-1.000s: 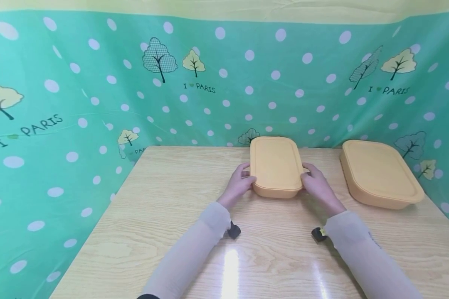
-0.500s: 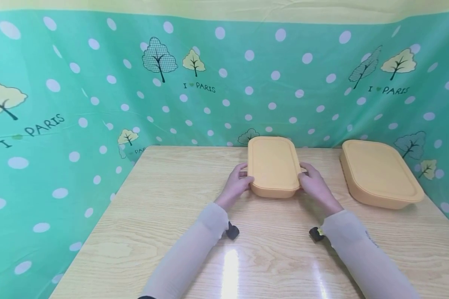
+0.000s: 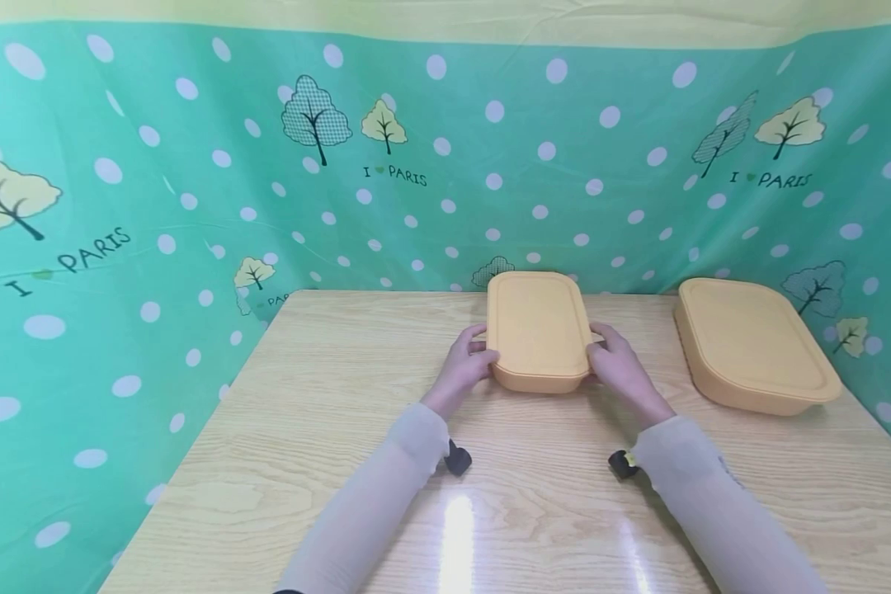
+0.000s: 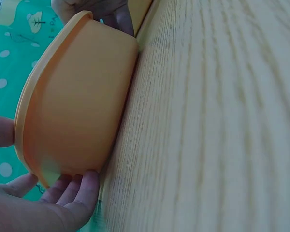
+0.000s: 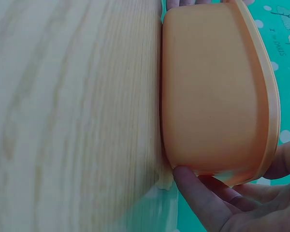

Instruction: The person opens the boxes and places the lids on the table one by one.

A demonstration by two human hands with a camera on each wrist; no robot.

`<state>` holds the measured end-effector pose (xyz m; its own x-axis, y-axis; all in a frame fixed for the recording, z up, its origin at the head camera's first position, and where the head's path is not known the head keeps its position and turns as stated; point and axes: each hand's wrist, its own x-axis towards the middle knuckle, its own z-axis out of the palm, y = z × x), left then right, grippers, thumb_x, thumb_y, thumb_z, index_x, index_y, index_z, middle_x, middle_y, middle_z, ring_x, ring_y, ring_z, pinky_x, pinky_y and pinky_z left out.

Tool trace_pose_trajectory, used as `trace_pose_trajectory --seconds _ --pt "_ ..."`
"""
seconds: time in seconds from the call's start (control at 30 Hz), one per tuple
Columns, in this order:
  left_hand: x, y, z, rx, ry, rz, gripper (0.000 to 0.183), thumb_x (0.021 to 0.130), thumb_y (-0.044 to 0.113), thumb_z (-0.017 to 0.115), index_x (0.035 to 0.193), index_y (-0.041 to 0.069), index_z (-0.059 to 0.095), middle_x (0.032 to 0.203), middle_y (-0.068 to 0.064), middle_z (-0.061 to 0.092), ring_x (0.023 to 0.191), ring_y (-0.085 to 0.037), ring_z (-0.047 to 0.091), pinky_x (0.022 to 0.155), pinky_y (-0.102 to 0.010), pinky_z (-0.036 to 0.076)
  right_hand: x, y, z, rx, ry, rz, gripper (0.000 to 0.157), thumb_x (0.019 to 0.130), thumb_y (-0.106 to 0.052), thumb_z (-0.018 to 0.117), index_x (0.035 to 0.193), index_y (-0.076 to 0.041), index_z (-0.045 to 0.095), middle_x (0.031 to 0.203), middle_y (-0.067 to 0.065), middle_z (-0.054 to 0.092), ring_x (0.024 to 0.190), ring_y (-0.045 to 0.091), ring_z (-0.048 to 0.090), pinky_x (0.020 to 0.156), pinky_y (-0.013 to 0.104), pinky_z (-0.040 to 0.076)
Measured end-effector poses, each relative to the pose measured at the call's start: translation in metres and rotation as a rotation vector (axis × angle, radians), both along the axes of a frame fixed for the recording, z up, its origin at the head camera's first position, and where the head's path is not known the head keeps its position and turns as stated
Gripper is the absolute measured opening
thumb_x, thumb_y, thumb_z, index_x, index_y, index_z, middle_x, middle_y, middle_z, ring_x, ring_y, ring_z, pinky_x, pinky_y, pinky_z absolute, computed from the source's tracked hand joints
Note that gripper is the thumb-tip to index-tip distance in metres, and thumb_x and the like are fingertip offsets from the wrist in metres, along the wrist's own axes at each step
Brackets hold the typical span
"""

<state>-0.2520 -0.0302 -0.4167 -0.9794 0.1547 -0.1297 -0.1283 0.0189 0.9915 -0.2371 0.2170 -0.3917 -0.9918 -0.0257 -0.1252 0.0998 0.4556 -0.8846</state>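
Note:
A smaller orange-yellow lidded food container [image 3: 538, 326] sits near the back edge of the wooden table in the head view. My left hand [image 3: 459, 369] grips its left side, thumb at the lid's edge and the other fingers against the wall. On the opposite side, my right hand [image 3: 618, 368] holds it in the same way. Both wrist views show the container's plain front wall [image 4: 82, 101], with its base at or very close to the tabletop. The lid covers whatever is inside.
A larger lidded container [image 3: 757, 342] of the same colour stands at the table's back right. Green dotted cloth [image 3: 453, 148] hangs behind the wooden table [image 3: 282, 462] and along both sides. Black wrist cameras [image 3: 457, 459] sit at the sleeve cuffs.
Both hands have moved slightly to the left together with the smaller container, keeping their grip on it. The larger container has stayed in place.

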Motion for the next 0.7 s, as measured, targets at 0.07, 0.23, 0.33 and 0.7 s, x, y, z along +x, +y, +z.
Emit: trace_pose_trajectory --seconds 0.07,0.23,0.33,0.7 --pt "-0.0001 -0.0008 0.0006 0.007 -0.009 -0.003 0.065 0.086 0.008 0.061 0.145 0.017 0.036 0.123 -0.015 0.051 0.102 -0.025 0.060 0.086 -0.034 0.053 0.0002 -0.0007 0.0001 0.000 -0.003 -0.001 0.059 0.095 -0.011 0.027 0.151 -0.001 0.013 0.133 0.029 0.043 0.113 0.038 0.053 0.091 0.048 0.050" --pt "0.0019 -0.0025 0.0061 0.016 -0.027 0.000 0.065 0.086 0.006 0.061 0.145 0.016 0.036 0.124 -0.017 0.050 0.101 -0.025 0.059 0.087 -0.036 0.052 -0.0006 -0.0029 -0.0002 -0.008 -0.011 -0.009 0.060 0.094 -0.012 0.028 0.152 -0.002 0.014 0.133 0.028 0.043 0.114 0.037 0.052 0.093 0.048 0.048" --pt "-0.0007 -0.0030 0.0014 0.027 -0.024 0.015 0.064 0.085 0.005 0.061 0.144 0.016 0.039 0.122 -0.016 0.051 0.101 -0.026 0.060 0.086 -0.035 0.053 -0.0020 -0.0045 -0.0014 -0.017 -0.007 -0.017 0.060 0.094 -0.012 0.028 0.151 -0.002 0.016 0.131 0.028 0.044 0.111 0.037 0.053 0.091 0.047 0.050" --pt "-0.0027 -0.0081 -0.0016 0.034 -0.040 0.017 0.063 0.084 0.006 0.062 0.142 0.018 0.040 0.124 -0.015 0.050 0.103 -0.026 0.059 0.086 -0.036 0.052 -0.0033 -0.0074 -0.0034 -0.028 -0.008 -0.011 0.060 0.093 -0.013 0.028 0.151 -0.003 0.016 0.130 0.028 0.045 0.108 0.037 0.055 0.088 0.047 0.051"
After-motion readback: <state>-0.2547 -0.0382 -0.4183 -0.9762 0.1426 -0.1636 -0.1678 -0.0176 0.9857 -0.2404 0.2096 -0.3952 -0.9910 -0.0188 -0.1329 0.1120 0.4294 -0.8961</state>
